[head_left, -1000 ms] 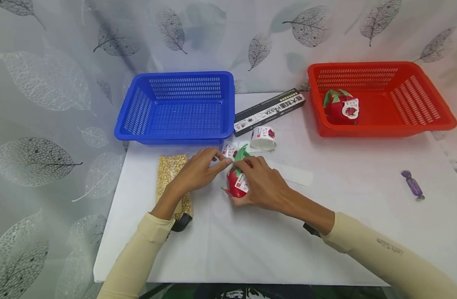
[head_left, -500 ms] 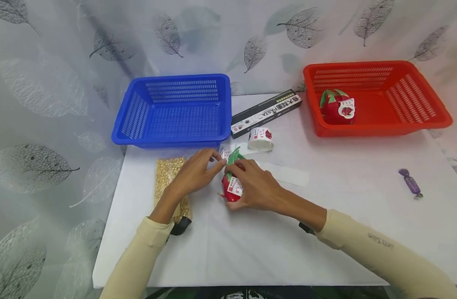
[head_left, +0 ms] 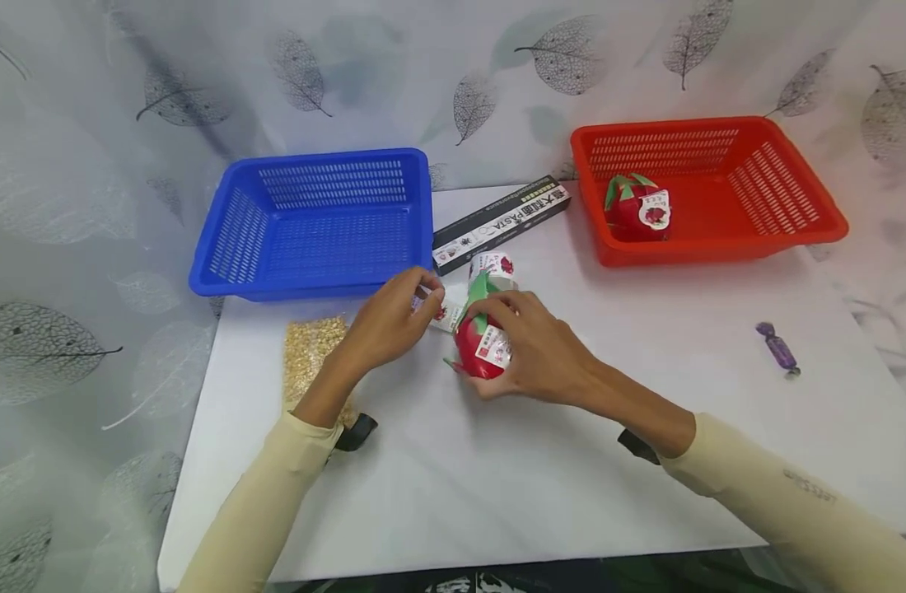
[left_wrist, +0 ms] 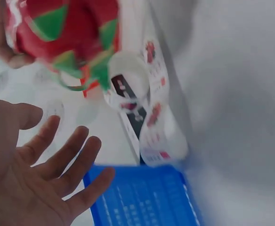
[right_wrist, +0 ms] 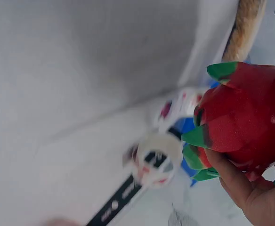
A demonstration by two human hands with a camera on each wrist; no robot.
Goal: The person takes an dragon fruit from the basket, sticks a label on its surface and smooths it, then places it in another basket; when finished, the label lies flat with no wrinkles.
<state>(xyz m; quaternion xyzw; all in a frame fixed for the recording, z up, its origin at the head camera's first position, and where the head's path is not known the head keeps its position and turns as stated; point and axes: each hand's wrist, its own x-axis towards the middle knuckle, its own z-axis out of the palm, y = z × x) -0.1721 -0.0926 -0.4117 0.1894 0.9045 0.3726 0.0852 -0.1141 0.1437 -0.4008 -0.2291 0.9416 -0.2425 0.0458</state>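
Observation:
My right hand (head_left: pixel 542 350) grips a red dragon fruit (head_left: pixel 469 352) with green leaf tips, thumb below and fingers over its top. A white label (head_left: pixel 493 347) sticks to its side. In the right wrist view the dragon fruit (right_wrist: pixel 250 117) rests against the curled fingers. Left of it, apart from the fruit, is my left hand (head_left: pixel 394 321); the left wrist view shows that hand (left_wrist: pixel 48 169) with fingers spread and loosely bent, holding nothing. A strip of printed labels (head_left: pixel 448 315) lies between the hands, its roll (head_left: pixel 492 265) just behind the fruit.
Behind my left hand stands a blue basket (head_left: pixel 342 235). A red basket (head_left: pixel 712 251) at the back right holds another labelled dragon fruit (head_left: pixel 631 218). Between them lies a black-and-white pasta box (head_left: pixel 501 224). A bag of yellow kernels (head_left: pixel 305 354) is under my left forearm; a purple-wrapped candy (head_left: pixel 779 350) lies right.
My right hand has moved right with the dragon fruit, widening the gap to my left hand. The left hand has come off the fruit's side and shifted slightly forward. The head view has swung right.

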